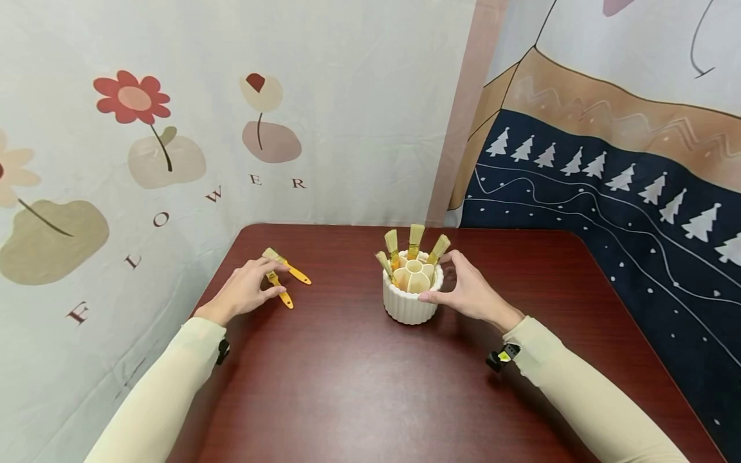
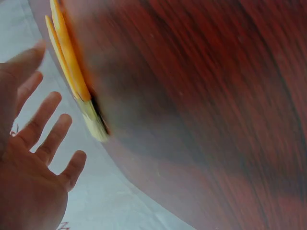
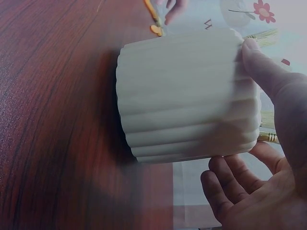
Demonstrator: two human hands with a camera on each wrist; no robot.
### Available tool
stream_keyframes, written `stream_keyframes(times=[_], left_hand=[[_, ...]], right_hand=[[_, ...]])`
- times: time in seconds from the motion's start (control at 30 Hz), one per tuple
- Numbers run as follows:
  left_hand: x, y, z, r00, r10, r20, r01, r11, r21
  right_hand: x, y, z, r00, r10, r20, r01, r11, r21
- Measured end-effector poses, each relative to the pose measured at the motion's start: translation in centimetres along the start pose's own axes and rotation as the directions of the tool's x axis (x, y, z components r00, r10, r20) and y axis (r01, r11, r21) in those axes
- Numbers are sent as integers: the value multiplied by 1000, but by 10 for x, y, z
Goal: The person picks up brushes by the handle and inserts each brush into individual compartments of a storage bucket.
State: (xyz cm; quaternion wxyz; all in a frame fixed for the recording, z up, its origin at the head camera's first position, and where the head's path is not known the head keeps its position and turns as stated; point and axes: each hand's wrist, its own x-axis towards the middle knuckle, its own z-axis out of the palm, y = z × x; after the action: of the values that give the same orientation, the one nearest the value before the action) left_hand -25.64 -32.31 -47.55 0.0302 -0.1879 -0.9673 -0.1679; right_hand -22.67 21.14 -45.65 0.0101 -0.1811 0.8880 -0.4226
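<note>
On the right, a white ribbed round holder with inner compartments stands upright on the table. Several paintbrushes stick out of it, bristles up. My right hand grips the holder from its right side, thumb at the near rim and fingers round the far side; the right wrist view shows the thumb over the holder's ribbed wall. Over at the left, two yellow-handled paintbrushes lie on the table, partly covered by my left hand. In the left wrist view its fingers are spread beside the brushes, apart from them.
The dark red wooden table has rounded far corners. Behind it and along the left hangs a pale cloth printed with flowers and letters. A navy cloth with white trees hangs at the right.
</note>
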Motion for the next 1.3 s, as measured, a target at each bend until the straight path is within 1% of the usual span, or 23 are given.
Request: stream_keyframes(times=[0.23,0.37,0.5,0.67,0.8,0.93,1.07,1.2,1.3], left_hand=[[0,-6,1,997,-27,75,26,1000,10],[2,-7,2,995,-42,89,40,999,19],[3,-6,2,995,-50,84,48,999,21],[3,-4,6,996,-66,58,65,998,27],[3,-3,9,997,-75,26,74,996,40],[3,-5,12,997,-79,3,78,995,54],[3,-9,13,996,-84,9,84,996,29],[1,-17,9,995,-96,37,96,995,-1],[-1,-23,5,994,-86,65,87,996,-4]], right_hand=[[1,1,1,1000,-7,-5,7,1000,3],[1,1,1,1000,-6,-8,6,1000,3],[1,-1,2,1000,-2,-13,2,1000,-1],[-1,-3,4,999,6,-35,-6,1000,-8],[-4,-5,8,998,29,-61,-30,999,-15],[-6,-9,12,995,59,-84,-62,998,-28],[-8,-13,16,991,77,-112,-82,996,-42],[-10,-19,20,984,91,-150,-101,993,-62],[-12,-25,24,978,99,-183,-115,990,-82]])
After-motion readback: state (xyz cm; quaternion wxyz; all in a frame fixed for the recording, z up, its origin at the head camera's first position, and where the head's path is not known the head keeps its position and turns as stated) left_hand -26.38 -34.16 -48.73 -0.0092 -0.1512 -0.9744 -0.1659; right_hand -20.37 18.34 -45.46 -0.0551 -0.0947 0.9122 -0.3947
